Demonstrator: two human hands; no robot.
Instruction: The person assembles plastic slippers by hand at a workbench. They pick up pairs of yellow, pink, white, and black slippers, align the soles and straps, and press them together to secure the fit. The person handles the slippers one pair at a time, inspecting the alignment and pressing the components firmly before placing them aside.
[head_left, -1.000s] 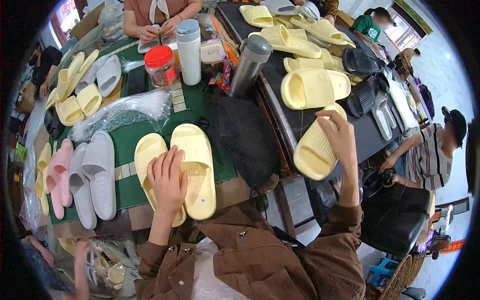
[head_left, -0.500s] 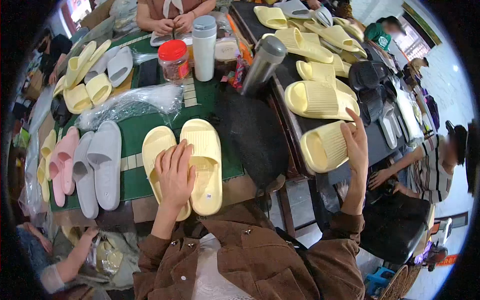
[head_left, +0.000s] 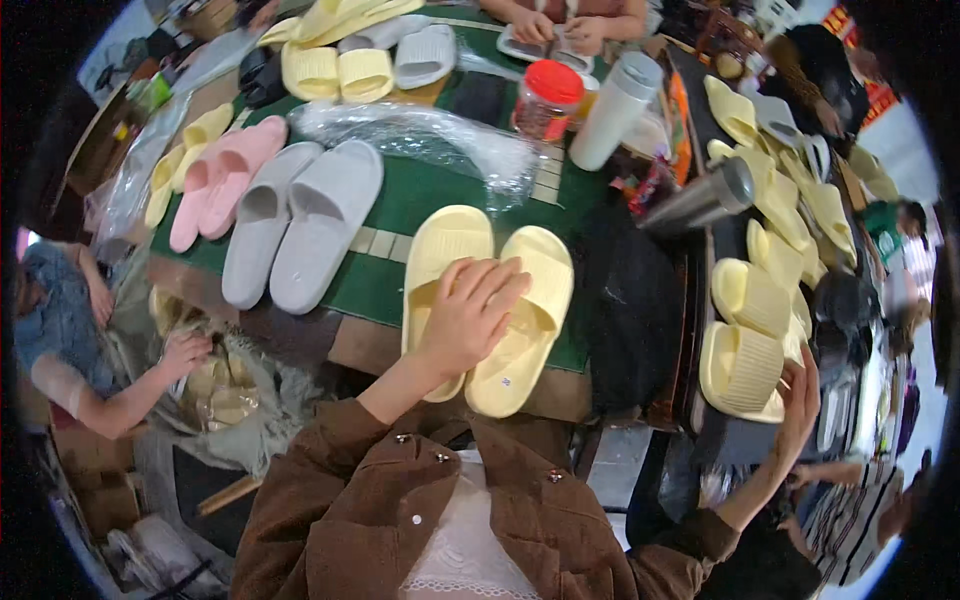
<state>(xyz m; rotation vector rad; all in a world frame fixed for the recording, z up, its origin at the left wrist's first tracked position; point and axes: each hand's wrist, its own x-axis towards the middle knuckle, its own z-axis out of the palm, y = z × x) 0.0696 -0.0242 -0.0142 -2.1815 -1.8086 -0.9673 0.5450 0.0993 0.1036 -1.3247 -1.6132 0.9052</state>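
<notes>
A pair of pale yellow slide slippers lies side by side at the table's front edge, toes pointing away from me. My left hand rests across their straps with its fingers stretched out. To the right, on a dark table, my right hand has its fingers bent round the toe end of another yellow slipper. Its thumb is hard to make out. Another yellow slipper lies just beyond, close against that one.
Grey slippers, pink slippers and a clear plastic bag lie on the green mat. A red-lidded jar, a white bottle and a steel flask stand farther back. Co-workers sit around.
My view has turned, so the tables appear shifted. My right hand's raised fingers have bent in against the yellow slipper. My left hand stays on the pair, now reaching across both straps.
</notes>
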